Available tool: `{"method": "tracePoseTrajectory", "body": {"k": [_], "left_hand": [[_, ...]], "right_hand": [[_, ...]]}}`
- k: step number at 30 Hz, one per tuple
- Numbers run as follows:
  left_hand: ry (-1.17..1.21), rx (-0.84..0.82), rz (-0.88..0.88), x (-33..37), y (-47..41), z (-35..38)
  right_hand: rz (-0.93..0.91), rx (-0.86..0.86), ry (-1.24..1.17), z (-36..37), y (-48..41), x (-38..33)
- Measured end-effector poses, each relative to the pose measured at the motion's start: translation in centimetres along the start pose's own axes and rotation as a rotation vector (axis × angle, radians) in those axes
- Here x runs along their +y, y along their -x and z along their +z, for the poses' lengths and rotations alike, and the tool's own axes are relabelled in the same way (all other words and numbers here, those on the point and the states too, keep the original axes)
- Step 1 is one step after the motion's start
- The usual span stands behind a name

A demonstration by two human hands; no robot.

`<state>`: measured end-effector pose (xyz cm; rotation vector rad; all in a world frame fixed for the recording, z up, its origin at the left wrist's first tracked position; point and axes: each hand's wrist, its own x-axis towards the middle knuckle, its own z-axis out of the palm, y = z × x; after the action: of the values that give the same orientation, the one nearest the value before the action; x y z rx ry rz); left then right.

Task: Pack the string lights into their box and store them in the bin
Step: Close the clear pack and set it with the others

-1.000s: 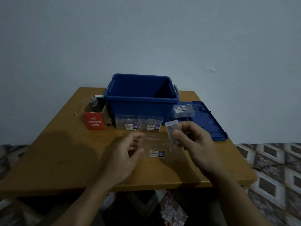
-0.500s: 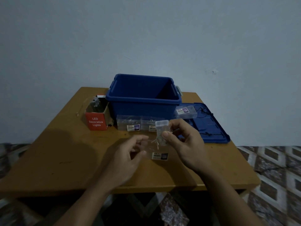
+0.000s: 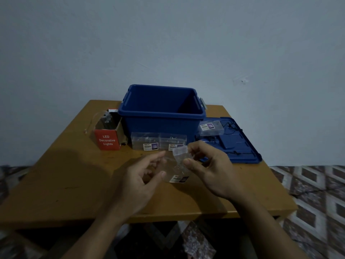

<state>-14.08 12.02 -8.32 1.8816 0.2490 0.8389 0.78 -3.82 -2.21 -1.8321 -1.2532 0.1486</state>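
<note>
The biggest change is in the right hand (image 3: 211, 171): a second ago it was out toward the right of the frame, and it has since travelled left to the centre. It carries the string lights (image 3: 180, 152), a small clear pack with thin strands trailing below, pinched between thumb and fingertips. The pack now sits directly above the open clear box (image 3: 175, 176) at centre frame, so we judge the packing step is about to happen and the storing step is not yet begun. The left hand (image 3: 138, 180) has barely shifted. Its fingers are loosely curled at the left end of that box with the thumb at its edge, but the plastic is see-through and we cannot tell whether it truly grips.

On the wooden table (image 3: 65, 184), the blue bin (image 3: 158, 124) stands at upper centre, uncovered, and nothing shows inside the part we can see. Its lid (image 3: 242, 146) lies flat at centre right, bearing a dark wire (image 3: 233, 128) and one labelled clear case (image 3: 211, 128). Left of the bin the red carton (image 3: 107, 140), marked LED Decorative Lights, stands open with a pale wire spilling out. Two more labelled cases (image 3: 145, 141) stand side by side, touching, just in front of the bin; their contents are too faint to make out.
</note>
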Motion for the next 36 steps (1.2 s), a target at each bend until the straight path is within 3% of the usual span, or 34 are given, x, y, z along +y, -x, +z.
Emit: {"method": "tracePoseTrajectory", "body": {"k": [6,16,19,23,28,36], "left_hand": [[0.002,0.012,0.017,-0.1,-0.1,0.1],[0.007,0.004,-0.001,-0.7,-0.1,0.0],[-0.028,0.0,0.025,-0.7,-0.1,0.1],[-0.011,0.02,0.034,-0.6,-0.1,0.0],[-0.034,0.02,0.09,0.1,0.0,0.2],[-0.057,0.023,0.114,0.5,0.3,0.1]], "right_hand": [[-0.017,-0.118,0.101,-0.9,-0.9,-0.3],[0.042,-0.024,-0.083,-0.2,-0.1,0.0],[0.045,0.0,-0.04,-0.1,0.0,-0.2],[0.063,-0.133,-0.067,-0.5,0.0,-0.7],[0.083,-0.004,0.087,0.4,0.5,-1.4],[0.062,-0.115,0.421,1.3,-0.9,-4.0]]}}
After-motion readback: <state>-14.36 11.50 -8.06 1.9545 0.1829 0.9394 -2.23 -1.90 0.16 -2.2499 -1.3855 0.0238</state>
